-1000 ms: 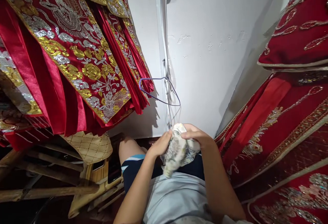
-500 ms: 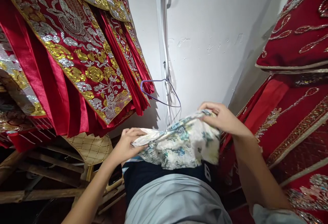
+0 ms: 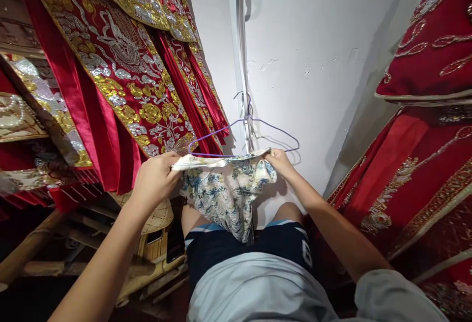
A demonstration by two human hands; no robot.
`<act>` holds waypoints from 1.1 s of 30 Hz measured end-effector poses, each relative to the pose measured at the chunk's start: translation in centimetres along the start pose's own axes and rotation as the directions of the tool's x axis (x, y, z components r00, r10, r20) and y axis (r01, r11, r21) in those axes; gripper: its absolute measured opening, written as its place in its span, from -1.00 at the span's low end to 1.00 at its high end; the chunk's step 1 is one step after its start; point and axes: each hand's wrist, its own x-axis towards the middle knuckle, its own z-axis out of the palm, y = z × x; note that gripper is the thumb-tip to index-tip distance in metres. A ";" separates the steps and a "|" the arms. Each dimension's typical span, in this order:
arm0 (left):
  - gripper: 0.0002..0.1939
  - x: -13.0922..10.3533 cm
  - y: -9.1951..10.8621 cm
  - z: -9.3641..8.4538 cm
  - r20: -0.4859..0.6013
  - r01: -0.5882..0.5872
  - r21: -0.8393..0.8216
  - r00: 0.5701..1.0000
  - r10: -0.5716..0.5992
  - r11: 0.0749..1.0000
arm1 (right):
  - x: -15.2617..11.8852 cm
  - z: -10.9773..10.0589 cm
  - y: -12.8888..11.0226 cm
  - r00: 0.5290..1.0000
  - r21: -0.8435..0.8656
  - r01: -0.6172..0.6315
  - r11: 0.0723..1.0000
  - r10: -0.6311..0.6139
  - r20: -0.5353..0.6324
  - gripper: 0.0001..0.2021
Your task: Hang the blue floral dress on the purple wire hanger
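Between my hands hangs a white floral-print garment (image 3: 221, 189) with blue, green and yellow patterns. Its narrow band is drawn out nearly straight, and the cloth droops in folds above my dark shorts. My left hand (image 3: 155, 177) is closed on the band's left end. At the other end my right hand (image 3: 282, 165) pinches the band. Just behind and above it, a purple wire hanger (image 3: 275, 125) hangs at the wall; whether the cloth touches its lower bar I cannot tell.
Red gowns with gold and silver embroidery (image 3: 147, 110) hang on the left. More red beaded garments (image 3: 391, 179) hang on the right. A white strip (image 3: 239, 32) runs down the wall (image 3: 309, 27). Bamboo furniture (image 3: 55, 268) stands at lower left, with a dark phone-like object (image 3: 176, 246) on it.
The garment has gone from bunched to stretched along its band and has risen toward the hanger. Both hands have shifted left and up. The hanger has turned to face me more broadly.
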 end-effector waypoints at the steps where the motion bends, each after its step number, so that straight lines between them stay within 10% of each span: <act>1: -0.70 0.5 0.1 0.2 0.006 0.043 0.022 0.999 -0.043 0.999 | -0.2 -1.0 -0.5 0.998 -0.039 0.045 0.998 -0.047 -0.032 -0.64; 7: -0.60 5.0 -0.4 3.0 0.145 0.264 0.163 0.947 -0.287 0.951 | -1.3 -4.2 -3.2 0.984 -0.145 0.156 0.977 -0.167 -0.066 -0.75; 12: -0.56 8.7 -0.6 5.9 0.254 0.148 -0.003 0.957 -0.143 0.989 | -2.1 -3.1 -3.1 0.983 -0.236 0.152 0.960 -0.172 -0.065 -0.77; 21: -0.54 12.6 3.1 9.5 0.048 -0.112 -0.206 0.991 0.124 0.972 | -3.6 -0.1 -2.8 0.977 -0.285 0.182 0.941 -0.206 -0.057 -0.84; 27: -0.60 11.8 0.4 9.4 0.011 0.094 -0.068 0.996 -0.094 0.993 | -4.2 0.2 -2.4 0.982 -0.235 0.184 0.954 -0.186 0.016 -0.85; 33: -0.72 11.8 2.1 9.8 -0.071 -0.003 -0.181 0.997 -0.010 0.983 | -4.1 0.1 -2.5 0.983 -0.207 0.176 0.962 -0.159 0.096 -0.89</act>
